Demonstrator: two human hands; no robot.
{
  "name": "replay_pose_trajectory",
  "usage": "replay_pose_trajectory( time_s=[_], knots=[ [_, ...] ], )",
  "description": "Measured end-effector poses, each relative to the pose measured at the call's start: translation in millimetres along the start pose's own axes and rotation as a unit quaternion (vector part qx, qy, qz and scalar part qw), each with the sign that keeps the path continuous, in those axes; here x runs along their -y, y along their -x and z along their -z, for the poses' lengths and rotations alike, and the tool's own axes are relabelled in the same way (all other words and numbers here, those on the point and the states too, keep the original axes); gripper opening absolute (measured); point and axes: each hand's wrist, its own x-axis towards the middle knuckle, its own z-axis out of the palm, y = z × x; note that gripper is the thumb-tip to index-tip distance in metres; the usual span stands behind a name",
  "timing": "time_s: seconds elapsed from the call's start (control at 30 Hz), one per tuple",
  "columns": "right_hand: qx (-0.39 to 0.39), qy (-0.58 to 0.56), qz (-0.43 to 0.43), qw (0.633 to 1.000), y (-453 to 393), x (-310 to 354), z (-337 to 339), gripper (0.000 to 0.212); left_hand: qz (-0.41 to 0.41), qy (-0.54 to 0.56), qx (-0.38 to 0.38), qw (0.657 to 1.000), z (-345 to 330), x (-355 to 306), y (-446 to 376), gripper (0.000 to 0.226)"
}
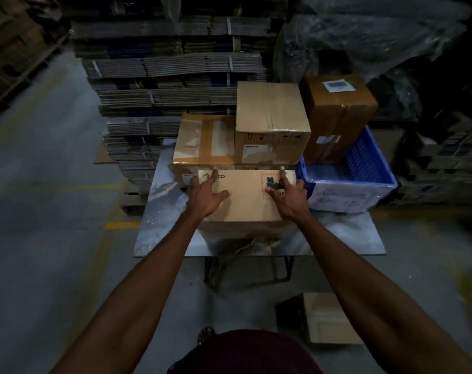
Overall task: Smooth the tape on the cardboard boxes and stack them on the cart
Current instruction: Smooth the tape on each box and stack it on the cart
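At nine o'clock of the scene lies bare concrete floor, and behind it a tall stack of flattened cartons. At the centre, the printed box sits on the marbled desk, its far edge against two taped boxes — a low taped box at eleven o'clock and a taller box at twelve. The left hand lies flat on the box's top near its left end, fingers spread wide and straight, gripping nothing. The right hand rests on the right end over the printed label, fingers likewise straight and splayed. Judging by its crisp edges and flat lid, the box should handle as stiff corrugated board, dry and not slippery; its weight cannot be told, though the low shape suggests a moderate load. The best hold is likely palms at the two short ends, low under the bottom edges — not by the lid. At two o'clock stands a blue crate, with a darker labelled box behind it. A loose carton lies on the floor at five o'clock.
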Motion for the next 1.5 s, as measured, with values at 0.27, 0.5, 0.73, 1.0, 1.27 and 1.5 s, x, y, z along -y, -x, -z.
replay_pose_trajectory(
  time_s=[0.27, 0.5, 0.73, 1.0, 1.27, 1.5],
  knots=[
    [0.033, 0.1, -0.014, 0.994, -10, 9, -5, 0.071, 0.017, -0.118, 0.057, 0.991, 4, -11, -3, 0.097],
    [-0.003, 0.117, 0.206, 0.971, -11, 43, -42, 0.05, -0.179, -0.218, 0.008, 0.959, -22, -38, -14, 0.057],
    [0.031, 0.122, 0.22, 0.967, -18, 28, -30, 0.055, -0.196, -0.251, 0.022, 0.948, -24, -31, -20, 0.062],
    [0.013, 0.09, 0.159, 0.983, -16, -5, -13, 0.057, -0.228, -0.196, -0.006, 0.954, -15, 2, -17, 0.059],
    [0.018, 0.062, 0.114, 0.991, -10, -15, 4, 0.06, -0.225, -0.182, 0.021, 0.957, 3, 13, -14, 0.064],
    [-0.004, 0.093, 0.141, 0.986, -3, -16, 0, 0.057, -0.217, -0.202, 0.021, 0.955, -1, 9, -7, 0.06]
  ],
)
